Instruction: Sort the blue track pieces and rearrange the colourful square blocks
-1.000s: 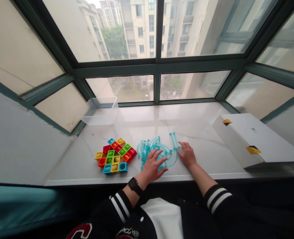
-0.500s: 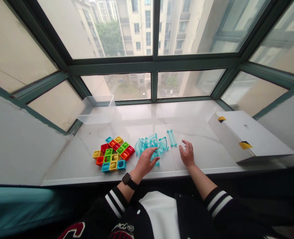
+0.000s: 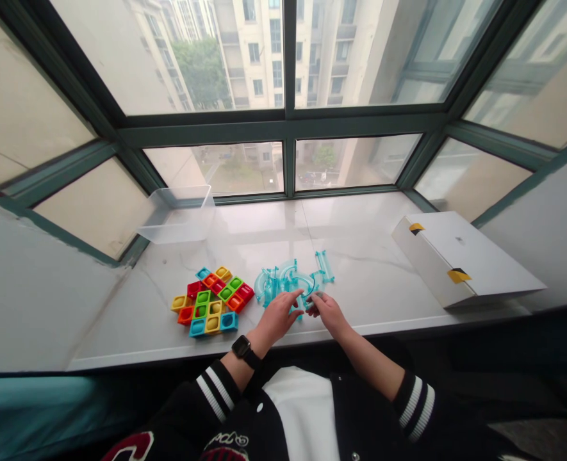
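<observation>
Your left hand (image 3: 277, 315) was half-spread at the blue tracks (image 3: 274, 282), couldn't tell if your right hand (image 3: 329, 312) pinched one. You had one bin (image 3: 180, 229), one box (image 3: 470, 259).

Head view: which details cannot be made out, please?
In the head view:
Right hand: whether it grips any turquoise pieces; the hand itself hides this.
White box: its inside, hidden by opaque walls.
Watch: its display, too small and dark.
Jacket: lower part, cut off by the bottom edge.
</observation>
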`<state>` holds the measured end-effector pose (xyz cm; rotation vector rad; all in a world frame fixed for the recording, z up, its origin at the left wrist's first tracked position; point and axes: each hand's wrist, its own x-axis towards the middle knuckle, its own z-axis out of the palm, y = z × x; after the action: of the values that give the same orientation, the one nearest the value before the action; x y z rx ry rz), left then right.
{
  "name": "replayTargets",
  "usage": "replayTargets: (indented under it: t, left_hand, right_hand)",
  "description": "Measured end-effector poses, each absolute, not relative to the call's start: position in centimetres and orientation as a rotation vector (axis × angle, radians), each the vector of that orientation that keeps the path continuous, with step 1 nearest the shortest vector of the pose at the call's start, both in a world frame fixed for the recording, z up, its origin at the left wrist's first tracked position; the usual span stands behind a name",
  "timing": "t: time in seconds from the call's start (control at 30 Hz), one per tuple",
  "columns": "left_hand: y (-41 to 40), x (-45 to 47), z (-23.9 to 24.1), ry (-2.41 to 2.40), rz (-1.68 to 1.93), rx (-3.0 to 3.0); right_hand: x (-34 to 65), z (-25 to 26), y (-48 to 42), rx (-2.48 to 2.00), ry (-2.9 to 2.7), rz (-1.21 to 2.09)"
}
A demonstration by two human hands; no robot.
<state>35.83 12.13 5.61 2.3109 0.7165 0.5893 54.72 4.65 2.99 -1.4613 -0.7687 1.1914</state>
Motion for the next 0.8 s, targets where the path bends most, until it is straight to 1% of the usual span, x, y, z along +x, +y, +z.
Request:
replayTargets:
  t: [0.17, 0.3, 0.43, 0.67, 0.8]
  left_hand:
    - [11.8, 35.7, 6.2, 0.696, 0.587, 2.314]
    - [11.4, 36.4, 7.9, 0.721, 0.625, 2.258]
    - [11.1, 37.9, 8.8, 0.791, 0.559, 2.087]
    - [11.4, 40.1, 7.2, 0.904, 0.638, 1.763]
    - [11.1, 41.4, 6.6, 0.938, 0.683, 1.641]
  right_hand:
    - [55.7, 3.5, 3.8, -1.523, -0.795, 1.168]
    - [56.4, 4.0, 2.8, -1.621, -0.999, 1.133]
    - [56.9, 5.4, 2.4, -1.659, -1.187, 1.047]
    - [57.2, 6.1, 1.3, -1.509, -1.194, 0.736]
    - [57.4, 6.0, 0.6, -1.473, -1.350, 0.607]
